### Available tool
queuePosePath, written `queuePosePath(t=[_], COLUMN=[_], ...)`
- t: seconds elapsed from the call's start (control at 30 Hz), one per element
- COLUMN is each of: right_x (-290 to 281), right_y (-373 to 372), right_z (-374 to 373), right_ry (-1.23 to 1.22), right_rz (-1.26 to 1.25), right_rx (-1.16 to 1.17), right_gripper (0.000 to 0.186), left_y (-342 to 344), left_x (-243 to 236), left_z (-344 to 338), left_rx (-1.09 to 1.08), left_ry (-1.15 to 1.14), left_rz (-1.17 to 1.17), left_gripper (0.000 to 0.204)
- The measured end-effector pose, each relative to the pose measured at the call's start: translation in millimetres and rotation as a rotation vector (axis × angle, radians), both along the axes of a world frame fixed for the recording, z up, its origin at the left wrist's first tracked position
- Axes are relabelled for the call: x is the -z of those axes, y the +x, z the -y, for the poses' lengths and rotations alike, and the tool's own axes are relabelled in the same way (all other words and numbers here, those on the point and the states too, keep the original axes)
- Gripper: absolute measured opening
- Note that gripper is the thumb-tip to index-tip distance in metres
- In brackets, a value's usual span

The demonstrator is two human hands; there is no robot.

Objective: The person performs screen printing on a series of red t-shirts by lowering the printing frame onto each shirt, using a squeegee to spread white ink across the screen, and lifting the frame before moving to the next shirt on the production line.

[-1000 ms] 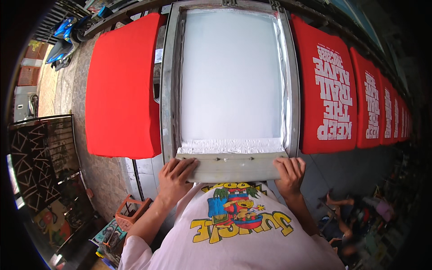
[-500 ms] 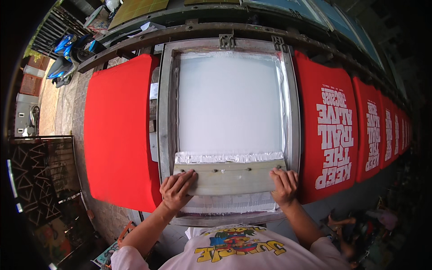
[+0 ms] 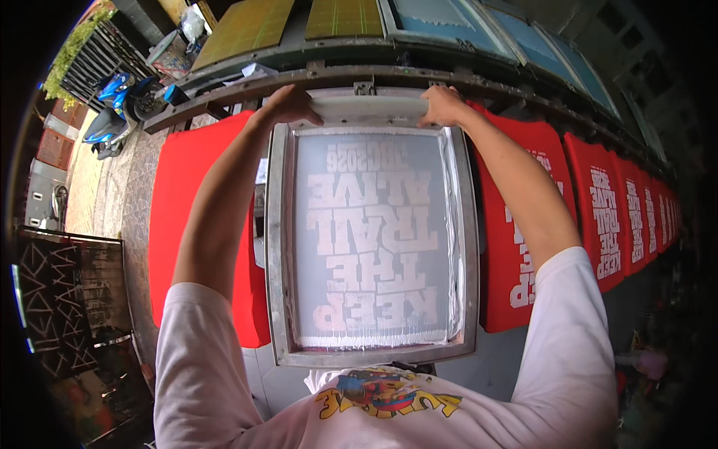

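At the far end of a metal-framed printing screen (image 3: 275, 247), both my hands grip a wide pale squeegee (image 3: 366, 111). My left hand (image 3: 288, 105) is closed on its left end and my right hand (image 3: 445, 106) on its right end, my arms stretched forward. Below the squeegee, the screen's mesh (image 3: 299, 224) shows pale block lettering under a thin greyish-white film. A ridge of white ink (image 3: 374, 341) lies along the near inside edge, and more ink coats the right inner side. What lies beneath the screen is hidden.
Plain red fabric (image 3: 202, 217) is stretched on a board to the left. To the right, red fabric with white lettering (image 3: 497, 194) heads a row of several similar boards. A dark rail (image 3: 202, 101) crosses behind the screen; other screens (image 3: 441, 22) lie beyond. A blue motorbike (image 3: 120, 105) stands far left.
My hands have pushed the squeegee from the screen's near end to its far end. The white-coated mesh now shows lettering, and an ink ridge stays at the near edge.
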State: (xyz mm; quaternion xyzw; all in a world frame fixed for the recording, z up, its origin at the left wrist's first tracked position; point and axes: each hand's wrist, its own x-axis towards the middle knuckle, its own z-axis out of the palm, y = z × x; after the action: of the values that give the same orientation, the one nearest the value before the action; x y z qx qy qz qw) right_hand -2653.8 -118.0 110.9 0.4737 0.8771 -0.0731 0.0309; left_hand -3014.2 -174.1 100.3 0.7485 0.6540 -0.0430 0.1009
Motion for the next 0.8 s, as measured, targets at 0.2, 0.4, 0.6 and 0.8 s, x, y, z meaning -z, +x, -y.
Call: queuePosePath(t=[0.2, 0.4, 0.6, 0.8], right_x=[-60.3, -21.7, 7.4, 22.9], right_y=[12.7, 89.2, 118.7, 121.7], right_z=[77.7, 349.4, 511.6, 527.0], right_ry=[-0.066, 0.087, 0.178, 0.223], right_rz=[-0.053, -0.253, -0.277, -0.276], right_rx=[-0.038, -0.197, -0.058, -0.031], right_gripper=[0.046, 0.029, 0.029, 0.022], left_y=[0.3, 71.1, 118.0, 117.8], left_x=[-30.5, -23.5, 5.6, 16.9], left_z=[74.0, 377.6, 545.0, 552.5], left_rx=[0.068, 0.067, -0.018, 0.009], left_ry=[0.113, 0.303, 0.306, 0.31], left_rz=[0.105, 0.324, 0.4, 0.385], left_gripper=[0.052, 0.022, 0.055, 0.056])
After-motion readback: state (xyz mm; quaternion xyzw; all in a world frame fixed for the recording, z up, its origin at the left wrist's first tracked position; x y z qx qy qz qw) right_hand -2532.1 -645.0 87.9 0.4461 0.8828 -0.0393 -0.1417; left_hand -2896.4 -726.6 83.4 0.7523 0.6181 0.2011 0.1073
